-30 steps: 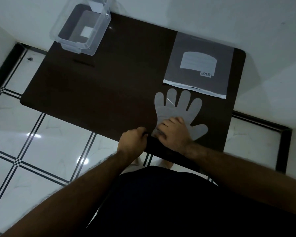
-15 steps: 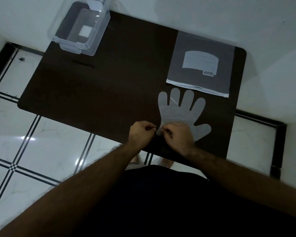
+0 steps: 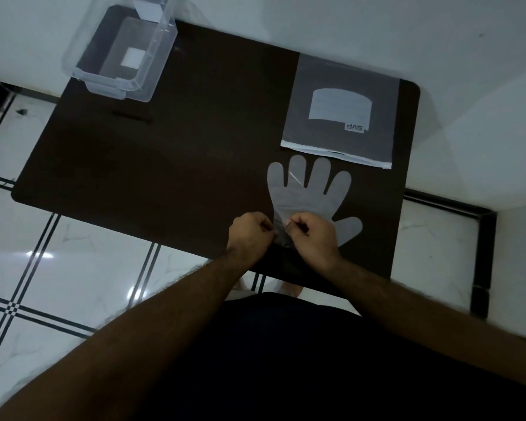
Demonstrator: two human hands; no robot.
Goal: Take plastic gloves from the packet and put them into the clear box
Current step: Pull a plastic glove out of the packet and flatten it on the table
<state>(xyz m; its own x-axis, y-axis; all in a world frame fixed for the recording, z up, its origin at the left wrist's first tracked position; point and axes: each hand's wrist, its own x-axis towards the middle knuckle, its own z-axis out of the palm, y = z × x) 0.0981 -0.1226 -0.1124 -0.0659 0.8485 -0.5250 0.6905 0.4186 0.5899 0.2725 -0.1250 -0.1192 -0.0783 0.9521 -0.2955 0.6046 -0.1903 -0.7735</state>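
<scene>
A thin translucent plastic glove (image 3: 310, 192) lies flat on the dark table (image 3: 179, 165), fingers pointing away from me. My left hand (image 3: 249, 235) and my right hand (image 3: 313, 238) both pinch its cuff edge at the near side of the table, thumbs and fingertips closed on the film. The glove packet (image 3: 340, 110), grey with a white label, lies just beyond the glove at the back right. The clear box (image 3: 120, 47) stands open at the table's far left corner, with nothing visible in it but a white sticker.
The table stands against a white wall (image 3: 316, 22) at the back and right. A tiled floor with dark lines (image 3: 58, 268) shows to the left and below the table's near edge.
My right hand has lifted off the glove's palm and curled to pinch the cuff. My left hand has closed in beside it on the same edge. The glove still lies flat.
</scene>
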